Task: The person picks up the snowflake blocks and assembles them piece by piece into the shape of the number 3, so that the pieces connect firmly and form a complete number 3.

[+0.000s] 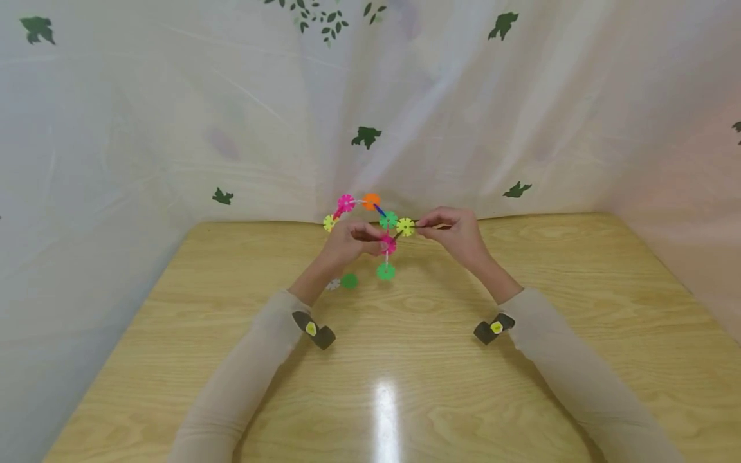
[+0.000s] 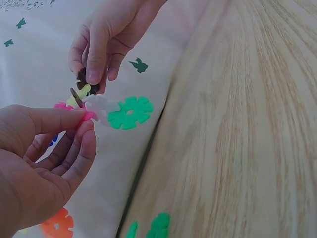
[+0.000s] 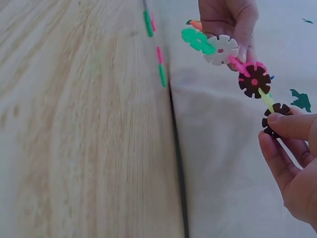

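Observation:
My left hand (image 1: pixel 346 244) pinches a pink notched disc (image 1: pixel 388 245) in a chain of interlocking snowflake discs. From it hangs a white disc (image 3: pixel 221 50) joined to a green disc (image 1: pixel 386 271). A dark brown disc (image 3: pixel 254 81) links the pink one to a yellow disc (image 1: pixel 405 227). My right hand (image 1: pixel 460 236) pinches another dark brown disc (image 3: pixel 281 108) between thumb and fingers, and it meets the yellow disc's far side. Beyond the left hand the chain curves through a green disc (image 1: pixel 388 220), an orange disc (image 1: pixel 371 201) and another pink disc (image 1: pixel 346 203).
On the wooden table (image 1: pixel 440 373), a white disc (image 1: pixel 332 284) and a green disc (image 1: pixel 349 281) appear below the left wrist. Thin green and pink pieces (image 3: pixel 161 69) show by the table's edge. A pale curtain (image 1: pixel 278 128) with dark green prints hangs behind.

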`<state>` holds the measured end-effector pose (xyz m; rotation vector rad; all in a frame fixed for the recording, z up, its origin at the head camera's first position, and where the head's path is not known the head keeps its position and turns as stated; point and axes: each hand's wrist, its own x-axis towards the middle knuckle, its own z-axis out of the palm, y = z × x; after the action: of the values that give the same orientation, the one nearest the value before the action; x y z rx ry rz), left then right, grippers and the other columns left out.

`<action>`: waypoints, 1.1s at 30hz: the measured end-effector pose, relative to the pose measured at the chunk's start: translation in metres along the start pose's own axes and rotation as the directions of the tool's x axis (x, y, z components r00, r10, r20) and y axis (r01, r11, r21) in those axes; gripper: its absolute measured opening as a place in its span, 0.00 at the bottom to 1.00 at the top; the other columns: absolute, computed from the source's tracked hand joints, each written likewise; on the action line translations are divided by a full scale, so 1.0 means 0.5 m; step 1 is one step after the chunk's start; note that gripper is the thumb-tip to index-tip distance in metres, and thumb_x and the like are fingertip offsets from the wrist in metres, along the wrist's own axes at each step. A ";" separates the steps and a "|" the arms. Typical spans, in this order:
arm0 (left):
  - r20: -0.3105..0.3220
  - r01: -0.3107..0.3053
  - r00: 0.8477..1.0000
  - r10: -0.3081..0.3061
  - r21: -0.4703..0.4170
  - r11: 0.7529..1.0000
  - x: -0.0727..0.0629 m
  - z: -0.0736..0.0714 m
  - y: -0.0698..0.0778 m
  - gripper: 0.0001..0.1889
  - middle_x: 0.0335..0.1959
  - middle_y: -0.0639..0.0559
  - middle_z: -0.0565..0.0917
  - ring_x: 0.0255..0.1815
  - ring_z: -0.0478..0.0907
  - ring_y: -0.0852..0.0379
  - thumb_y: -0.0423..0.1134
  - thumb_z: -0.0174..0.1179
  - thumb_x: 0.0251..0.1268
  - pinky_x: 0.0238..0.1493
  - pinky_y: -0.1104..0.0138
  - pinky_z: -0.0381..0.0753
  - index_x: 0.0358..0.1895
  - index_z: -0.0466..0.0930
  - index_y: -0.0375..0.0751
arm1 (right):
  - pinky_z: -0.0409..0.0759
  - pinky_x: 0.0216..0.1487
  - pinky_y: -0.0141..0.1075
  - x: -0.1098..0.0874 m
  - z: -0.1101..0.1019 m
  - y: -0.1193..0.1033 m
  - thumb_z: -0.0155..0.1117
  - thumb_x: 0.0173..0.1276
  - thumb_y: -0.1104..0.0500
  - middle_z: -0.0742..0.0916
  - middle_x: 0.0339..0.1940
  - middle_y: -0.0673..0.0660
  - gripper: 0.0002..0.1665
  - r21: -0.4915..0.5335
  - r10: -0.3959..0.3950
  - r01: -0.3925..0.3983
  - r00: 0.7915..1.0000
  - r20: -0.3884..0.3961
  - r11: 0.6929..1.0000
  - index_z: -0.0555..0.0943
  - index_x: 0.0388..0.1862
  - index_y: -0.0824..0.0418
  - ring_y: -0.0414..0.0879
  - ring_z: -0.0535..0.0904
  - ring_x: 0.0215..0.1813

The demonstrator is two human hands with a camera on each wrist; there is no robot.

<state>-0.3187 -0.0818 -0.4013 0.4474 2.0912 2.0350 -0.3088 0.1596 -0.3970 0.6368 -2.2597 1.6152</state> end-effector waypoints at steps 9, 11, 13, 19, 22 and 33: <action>-0.004 0.020 1.000 -0.020 0.020 1.000 -0.002 0.018 -0.012 0.08 0.31 0.54 0.89 0.32 0.86 0.62 0.21 0.67 0.59 0.45 0.57 0.91 0.41 0.83 0.25 | 0.88 0.40 0.29 0.000 -0.005 0.006 0.71 0.65 0.70 0.89 0.40 0.72 0.04 0.041 0.077 -0.077 0.997 -0.001 0.996 0.87 0.38 0.72 0.50 0.89 0.38; -0.005 0.021 1.000 -0.021 0.032 0.999 -0.002 0.023 -0.015 0.08 0.30 0.53 0.89 0.31 0.86 0.62 0.22 0.67 0.59 0.45 0.56 0.91 0.42 0.83 0.25 | 0.88 0.40 0.29 0.001 -0.008 0.009 0.70 0.65 0.71 0.90 0.39 0.70 0.04 0.051 0.094 -0.094 0.996 0.003 0.994 0.87 0.38 0.72 0.46 0.88 0.36; -0.006 0.030 1.000 -0.029 0.044 0.999 -0.003 0.024 -0.015 0.09 0.31 0.50 0.89 0.30 0.86 0.62 0.22 0.68 0.59 0.45 0.56 0.91 0.42 0.83 0.25 | 0.88 0.39 0.30 0.004 -0.010 0.013 0.70 0.65 0.71 0.90 0.39 0.68 0.05 0.066 0.100 -0.100 0.995 0.013 0.993 0.87 0.38 0.73 0.41 0.88 0.35; 0.129 0.043 0.989 -0.070 0.199 0.979 -0.017 -0.003 0.016 0.12 0.44 0.38 0.90 0.43 0.89 0.46 0.28 0.68 0.64 0.53 0.51 0.88 0.48 0.84 0.25 | 0.89 0.39 0.31 0.007 -0.017 0.026 0.71 0.65 0.70 0.92 0.35 0.58 0.08 0.141 0.096 -0.103 0.994 0.056 0.985 0.86 0.39 0.76 0.40 0.88 0.34; 0.221 0.037 0.969 -0.107 0.299 0.953 -0.028 -0.035 0.052 0.14 0.44 0.40 0.89 0.48 0.86 0.38 0.33 0.67 0.66 0.57 0.49 0.86 0.50 0.84 0.27 | 0.89 0.41 0.33 0.008 -0.019 0.028 0.72 0.64 0.71 0.92 0.34 0.51 0.08 0.186 0.096 -0.112 0.991 0.091 0.976 0.86 0.40 0.76 0.43 0.89 0.36; 0.205 -0.006 0.976 -0.071 0.354 0.935 -0.034 -0.048 0.084 0.12 0.44 0.46 0.89 0.47 0.84 0.47 0.37 0.67 0.68 0.58 0.57 0.84 0.49 0.86 0.35 | 0.90 0.47 0.41 -0.004 0.000 -0.009 0.70 0.65 0.70 0.92 0.38 0.54 0.05 0.159 0.088 -0.152 0.933 0.350 0.975 0.87 0.39 0.72 0.52 0.90 0.42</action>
<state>-0.3076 -0.1095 -0.3598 0.6497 2.3080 1.5115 -0.3049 0.1589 -0.3941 0.9030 -2.4468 1.9185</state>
